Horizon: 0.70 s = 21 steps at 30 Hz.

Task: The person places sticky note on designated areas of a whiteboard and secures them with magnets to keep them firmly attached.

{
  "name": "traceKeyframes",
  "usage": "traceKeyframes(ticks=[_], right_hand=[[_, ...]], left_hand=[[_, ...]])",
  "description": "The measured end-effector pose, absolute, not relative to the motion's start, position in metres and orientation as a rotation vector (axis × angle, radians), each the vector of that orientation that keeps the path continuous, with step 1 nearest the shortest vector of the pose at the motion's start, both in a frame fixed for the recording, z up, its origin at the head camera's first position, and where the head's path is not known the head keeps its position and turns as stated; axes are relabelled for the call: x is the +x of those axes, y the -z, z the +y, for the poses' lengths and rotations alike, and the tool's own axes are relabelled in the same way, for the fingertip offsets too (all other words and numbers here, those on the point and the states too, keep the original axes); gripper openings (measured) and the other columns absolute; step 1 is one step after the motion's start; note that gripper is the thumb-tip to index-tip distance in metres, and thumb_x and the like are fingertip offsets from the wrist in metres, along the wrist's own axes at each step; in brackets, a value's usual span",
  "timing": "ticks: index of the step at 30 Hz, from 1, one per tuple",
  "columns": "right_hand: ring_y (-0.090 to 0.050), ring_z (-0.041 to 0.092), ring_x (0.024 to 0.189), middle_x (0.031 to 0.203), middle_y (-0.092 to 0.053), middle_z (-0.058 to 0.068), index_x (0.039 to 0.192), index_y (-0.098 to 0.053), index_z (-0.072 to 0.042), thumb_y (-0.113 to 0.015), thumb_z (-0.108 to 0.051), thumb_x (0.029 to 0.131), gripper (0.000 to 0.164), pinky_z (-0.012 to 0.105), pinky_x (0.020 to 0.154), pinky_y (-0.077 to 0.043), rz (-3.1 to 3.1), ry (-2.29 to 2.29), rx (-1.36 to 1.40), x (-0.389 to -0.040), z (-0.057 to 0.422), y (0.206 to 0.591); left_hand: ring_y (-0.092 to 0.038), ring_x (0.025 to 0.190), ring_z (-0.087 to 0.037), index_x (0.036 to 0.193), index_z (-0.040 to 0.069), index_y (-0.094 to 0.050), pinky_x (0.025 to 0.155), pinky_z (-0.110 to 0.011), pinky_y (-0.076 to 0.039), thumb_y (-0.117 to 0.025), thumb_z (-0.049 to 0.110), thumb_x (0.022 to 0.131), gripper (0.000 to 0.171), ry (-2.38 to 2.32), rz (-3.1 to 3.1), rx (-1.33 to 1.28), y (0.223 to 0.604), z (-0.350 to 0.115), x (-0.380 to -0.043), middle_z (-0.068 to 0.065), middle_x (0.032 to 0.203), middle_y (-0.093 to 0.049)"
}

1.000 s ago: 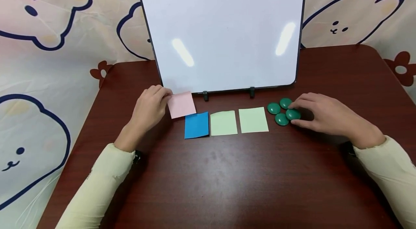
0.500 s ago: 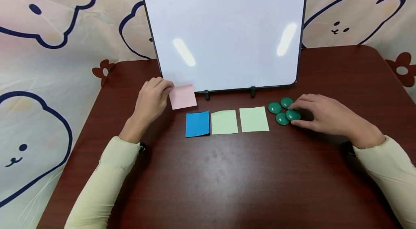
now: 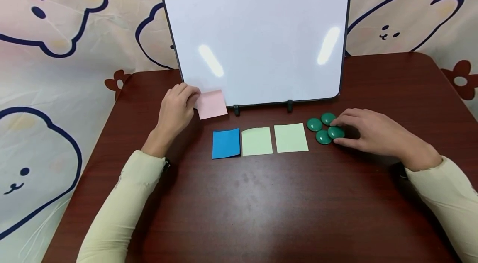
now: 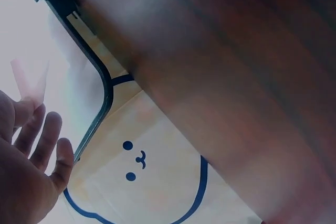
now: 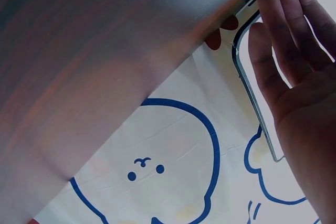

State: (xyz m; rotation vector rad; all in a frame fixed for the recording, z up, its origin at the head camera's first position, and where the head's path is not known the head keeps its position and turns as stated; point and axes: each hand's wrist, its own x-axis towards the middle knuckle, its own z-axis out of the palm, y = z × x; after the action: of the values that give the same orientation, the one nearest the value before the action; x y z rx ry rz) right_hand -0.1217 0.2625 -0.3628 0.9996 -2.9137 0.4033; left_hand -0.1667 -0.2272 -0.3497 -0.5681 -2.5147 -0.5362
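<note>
By its upper left corner, my left hand (image 3: 175, 107) pinches a pink sticky note (image 3: 212, 104), which overlaps the lower left corner of the whiteboard (image 3: 261, 39) in the head view. The left wrist view shows the pink note (image 4: 31, 80) between thumb and index finger, the other fingers loosely bent. Over on the right, thumb and index finger of my right hand (image 3: 369, 130) hold one green round magnet (image 3: 336, 132) from its sides. More green magnets (image 3: 314, 124) lie against it. A blue sticky note (image 3: 226, 143) and two pale green sticky notes (image 3: 257, 141) lie in a row between the hands.
The whiteboard stands tilted at the back of the dark wooden table (image 3: 242, 209), on small black feet (image 3: 236, 110). Behind it hangs a curtain (image 3: 41, 76) printed with cartoon bears.
My left hand has moved up and slightly right with the pink sticky note, from beside the blue note to the whiteboard's lower left corner. The right hand and the magnets have stayed put.
</note>
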Motion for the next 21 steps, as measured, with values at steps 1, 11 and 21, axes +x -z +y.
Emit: traceKeyframes(ticks=[1,11,21], right_hand=[[-0.061,0.006,0.093,0.103,-0.065,-0.01,0.11,-0.073,-0.02,-0.086,-0.03,0.076,0.038,0.037,0.08,-0.055,-2.914,-0.404,0.999,-0.122,0.263,0.363],[-0.06,0.005,0.092,0.102,-0.065,-0.011,0.109,-0.073,-0.02,-0.086,-0.03,0.076,0.037,0.036,0.08,-0.055,-2.915,-0.398,0.992,-0.123,0.264,0.363],[-0.06,0.005,0.092,0.102,-0.065,-0.01,0.109,-0.073,-0.02,-0.086,-0.03,0.076,0.037,0.036,0.081,-0.055,-2.925,-0.396,0.998,-0.123,0.264,0.363]], left_hand=[[-0.057,0.086,-0.031,0.099,0.001,-0.069,0.07,-0.038,-0.041,-0.062,0.006,0.097,0.009,0.539,-2.511,-0.568,0.35,-0.227,-0.168,-0.015,0.091,-0.066],[-0.057,0.081,-0.027,0.1,0.001,-0.07,0.071,-0.037,-0.05,-0.062,0.009,0.097,0.011,0.589,-2.492,-0.576,0.352,-0.221,-0.179,-0.015,0.092,-0.066],[-0.058,0.08,-0.03,0.1,0.002,-0.071,0.07,-0.039,-0.044,-0.062,0.012,0.098,0.014,0.593,-2.441,-0.533,0.35,-0.213,-0.188,-0.015,0.093,-0.066]])
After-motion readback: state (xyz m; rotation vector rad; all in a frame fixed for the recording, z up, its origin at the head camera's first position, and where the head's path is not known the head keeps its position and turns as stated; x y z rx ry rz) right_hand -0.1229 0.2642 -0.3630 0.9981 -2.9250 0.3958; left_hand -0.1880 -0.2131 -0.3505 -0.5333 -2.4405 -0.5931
